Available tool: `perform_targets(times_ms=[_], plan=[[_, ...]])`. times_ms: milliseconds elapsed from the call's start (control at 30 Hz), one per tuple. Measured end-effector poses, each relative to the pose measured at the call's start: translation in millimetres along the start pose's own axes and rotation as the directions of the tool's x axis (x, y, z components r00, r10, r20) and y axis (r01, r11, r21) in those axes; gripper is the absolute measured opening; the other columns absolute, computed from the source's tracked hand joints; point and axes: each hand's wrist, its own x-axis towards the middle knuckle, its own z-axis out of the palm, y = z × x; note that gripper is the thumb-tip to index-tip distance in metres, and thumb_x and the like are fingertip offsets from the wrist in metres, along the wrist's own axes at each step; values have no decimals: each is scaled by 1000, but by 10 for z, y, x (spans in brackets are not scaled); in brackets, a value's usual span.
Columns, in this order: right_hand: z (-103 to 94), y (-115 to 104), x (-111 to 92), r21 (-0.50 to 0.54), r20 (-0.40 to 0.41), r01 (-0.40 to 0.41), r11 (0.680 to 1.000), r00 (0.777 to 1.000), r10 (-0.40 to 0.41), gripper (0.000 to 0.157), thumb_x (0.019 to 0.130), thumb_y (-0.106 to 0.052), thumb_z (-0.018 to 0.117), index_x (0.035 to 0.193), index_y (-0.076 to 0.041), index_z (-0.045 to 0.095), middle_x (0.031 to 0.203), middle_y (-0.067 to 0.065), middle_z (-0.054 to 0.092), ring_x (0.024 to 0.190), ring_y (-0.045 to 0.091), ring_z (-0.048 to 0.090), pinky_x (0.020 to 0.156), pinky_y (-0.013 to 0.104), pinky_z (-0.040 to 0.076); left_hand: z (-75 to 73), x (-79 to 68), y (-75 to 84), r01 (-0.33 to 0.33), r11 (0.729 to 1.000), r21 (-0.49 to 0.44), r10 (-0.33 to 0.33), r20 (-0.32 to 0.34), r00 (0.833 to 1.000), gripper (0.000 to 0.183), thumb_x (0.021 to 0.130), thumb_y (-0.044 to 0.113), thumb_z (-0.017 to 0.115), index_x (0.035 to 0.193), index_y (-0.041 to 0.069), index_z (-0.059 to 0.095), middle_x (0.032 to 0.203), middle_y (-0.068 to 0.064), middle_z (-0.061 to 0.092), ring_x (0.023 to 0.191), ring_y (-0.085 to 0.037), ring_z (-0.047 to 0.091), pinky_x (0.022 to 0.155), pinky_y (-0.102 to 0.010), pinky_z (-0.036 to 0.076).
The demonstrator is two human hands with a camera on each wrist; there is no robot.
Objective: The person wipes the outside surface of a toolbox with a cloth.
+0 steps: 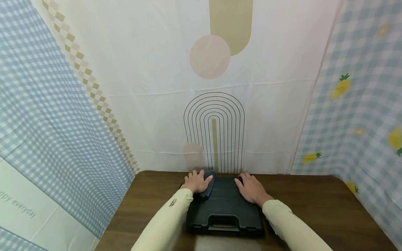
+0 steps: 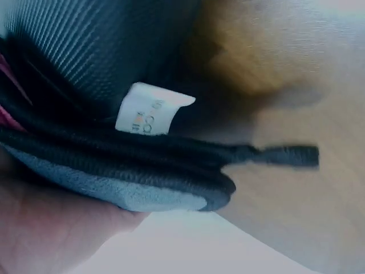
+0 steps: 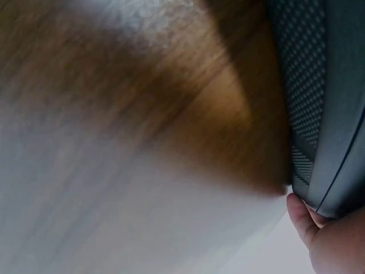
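Observation:
A black hard plastic carrying case [image 1: 227, 205] lies flat on the wooden table, its handle toward me. On its left side sits a dark grey-blue zip pouch [image 1: 208, 190]. My left hand [image 1: 196, 182] holds the pouch from above, fingers over its far side and thumb across its top. In the left wrist view the pouch [image 2: 114, 180] shows black edging, a white tag [image 2: 154, 108], a zip pull [image 2: 288, 156] and a bit of pink inside. My right hand [image 1: 252, 190] grips the case's far right corner; in the right wrist view a fingertip [image 3: 299, 214] curls at its edge.
The brown wooden table [image 1: 311, 198] extends to both sides of the case. A white patterned cloth [image 1: 157, 132] hangs behind it. Blue checked cloths hang at the left [image 1: 72, 129] and at the right [image 1: 355, 115].

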Motion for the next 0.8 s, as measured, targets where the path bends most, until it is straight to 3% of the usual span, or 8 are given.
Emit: perform_targets(times_ms=[433, 800], plan=[[23, 4, 8, -11, -13, -9, 1000, 1000, 9, 59, 116, -47, 39, 149, -2, 55, 149, 23, 57, 139, 48, 54, 116, 65, 43, 75, 244, -10, 43, 999, 25, -44, 48, 998, 72, 113, 60, 33, 169, 14, 33, 173, -27, 30, 162, -49, 26, 132, -69, 18], [8, -31, 12, -29, -4, -21, 999, 1000, 21, 56, 116, -44, 41, 150, -2, 55, 152, 25, 55, 140, 49, 53, 115, 65, 44, 114, 310, 53, 17, 998, 64, -21, 62, 998, 70, 114, 58, 30, 169, 14, 34, 173, -27, 30, 162, -50, 26, 132, -68, 18]])
